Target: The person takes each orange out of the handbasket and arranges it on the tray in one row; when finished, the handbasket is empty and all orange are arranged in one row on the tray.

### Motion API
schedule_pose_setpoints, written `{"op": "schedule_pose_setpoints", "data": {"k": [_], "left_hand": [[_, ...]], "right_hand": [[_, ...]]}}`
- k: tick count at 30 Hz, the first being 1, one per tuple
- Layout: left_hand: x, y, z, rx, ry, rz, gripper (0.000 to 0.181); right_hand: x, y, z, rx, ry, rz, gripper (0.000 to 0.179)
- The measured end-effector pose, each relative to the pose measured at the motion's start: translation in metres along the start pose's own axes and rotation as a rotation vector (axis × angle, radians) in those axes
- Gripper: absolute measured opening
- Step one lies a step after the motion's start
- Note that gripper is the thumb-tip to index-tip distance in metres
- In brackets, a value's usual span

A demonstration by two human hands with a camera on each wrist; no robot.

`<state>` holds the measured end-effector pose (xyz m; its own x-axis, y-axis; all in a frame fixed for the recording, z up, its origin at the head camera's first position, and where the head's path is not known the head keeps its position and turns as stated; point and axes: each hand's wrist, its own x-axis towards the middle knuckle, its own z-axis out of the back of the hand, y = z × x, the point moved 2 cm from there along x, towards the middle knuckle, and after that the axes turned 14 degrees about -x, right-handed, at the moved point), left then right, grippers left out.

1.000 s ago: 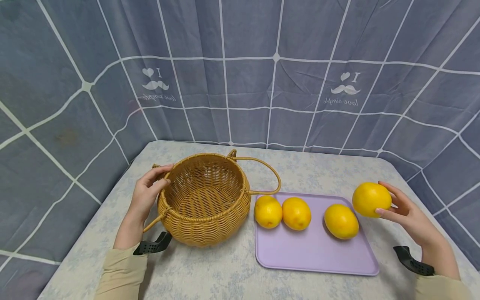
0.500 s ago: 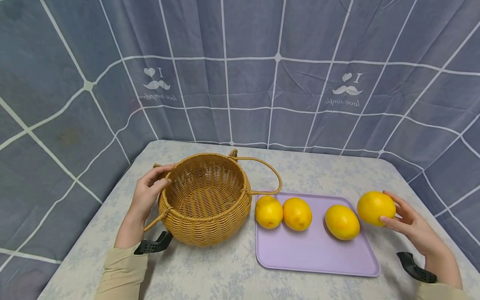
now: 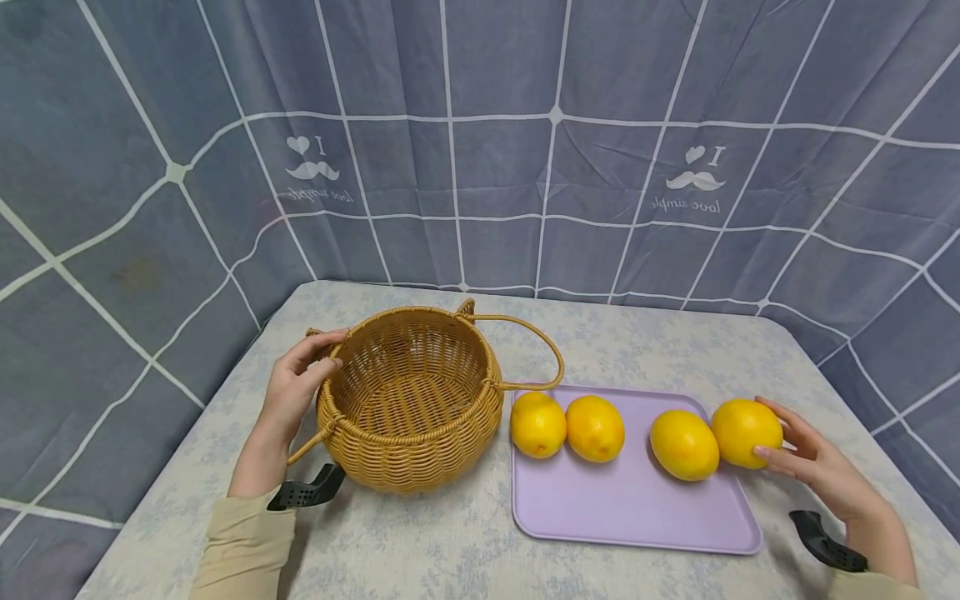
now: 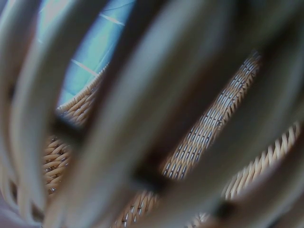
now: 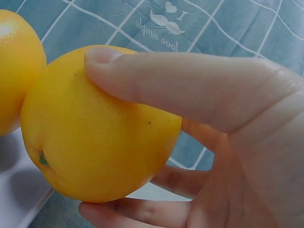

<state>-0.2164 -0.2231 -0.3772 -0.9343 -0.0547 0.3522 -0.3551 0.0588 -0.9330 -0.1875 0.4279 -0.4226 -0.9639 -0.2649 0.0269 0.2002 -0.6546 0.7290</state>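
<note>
In the head view my left hand [image 3: 300, 375] grips the left rim of a round wicker basket [image 3: 408, 462], thumb at the inner edge. Nothing shows inside the basket. Its weave [image 4: 204, 137] fills the left wrist view, partly blurred. Between the thumb and fingers of my right hand [image 3: 817, 467] is a yellow citrus fruit [image 3: 744, 432], at the right edge of a lilac tray [image 3: 622, 508]. A small green stem end shows on this held fruit [image 5: 95, 128] in the right wrist view. It sits right beside another yellow fruit [image 3: 684, 445] on the tray.
Two more yellow fruits, a left one [image 3: 537, 425] and a right one [image 3: 594, 427], sit side by side at the tray's left. A basket handle [image 3: 555, 354] reaches over the tray's back left corner. A grey-blue curtain [image 3: 495, 167] surrounds the pale patterned table [image 3: 420, 542].
My right hand has lowered the held fruit, first slightly right, then left to beside the fruit on the tray's right. My left hand and the basket have stayed in place.
</note>
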Motion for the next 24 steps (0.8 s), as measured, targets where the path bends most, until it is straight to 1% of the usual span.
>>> {"op": "schedule_pose_setpoints", "data": {"k": [6,11,15,18,24], "left_hand": [[0.000,0.000,0.000,-0.024,0.002,0.005,0.032],[-0.001,0.000,0.000,-0.033,0.004,0.009,0.031],[-0.001,-0.001,0.000,-0.023,0.000,0.017,0.032],[-0.001,-0.001,0.000,-0.021,-0.001,0.021,0.032],[-0.001,-0.001,0.000,-0.016,-0.001,0.017,0.032]], "right_hand": [[0.002,0.002,-0.005,-0.007,0.037,-0.028,0.066],[0.006,0.010,-0.007,-0.059,0.068,-0.079,0.065],[0.007,0.018,-0.007,-0.105,0.083,-0.116,0.066],[0.008,0.023,-0.008,-0.137,0.083,-0.112,0.067],[0.009,0.030,-0.011,-0.148,0.091,-0.104,0.072]]}}
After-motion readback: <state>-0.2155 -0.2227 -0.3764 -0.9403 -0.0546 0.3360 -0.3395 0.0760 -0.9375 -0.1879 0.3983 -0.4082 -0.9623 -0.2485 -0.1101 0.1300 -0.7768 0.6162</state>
